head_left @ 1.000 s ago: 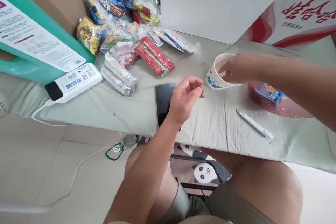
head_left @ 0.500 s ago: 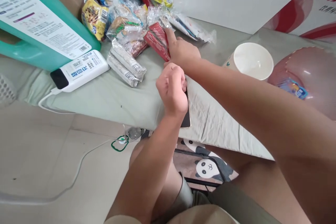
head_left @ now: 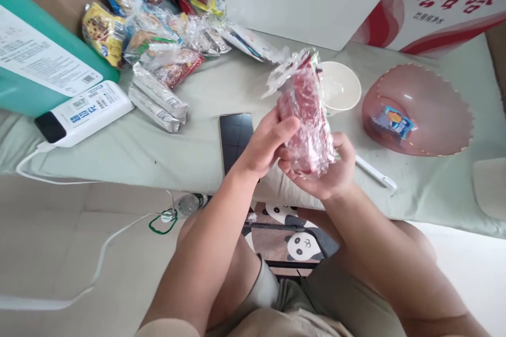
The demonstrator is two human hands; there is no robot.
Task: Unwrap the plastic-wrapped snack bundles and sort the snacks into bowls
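Pale-green cloth table (head_left: 190, 142) at mid-frame: just above its ctr your right hand (head_left: 330, 176) cups the red, clear-wrapped plastic snack pack (head_left: 306, 116) from below for support, w/ left hand (head_left: 264, 145) pinching its side.

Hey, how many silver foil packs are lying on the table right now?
2: the upper silver pack and the lower silver pack lie side by side, touching, between the white power bank and the phone. More may be hidden in the snack pile behind them.
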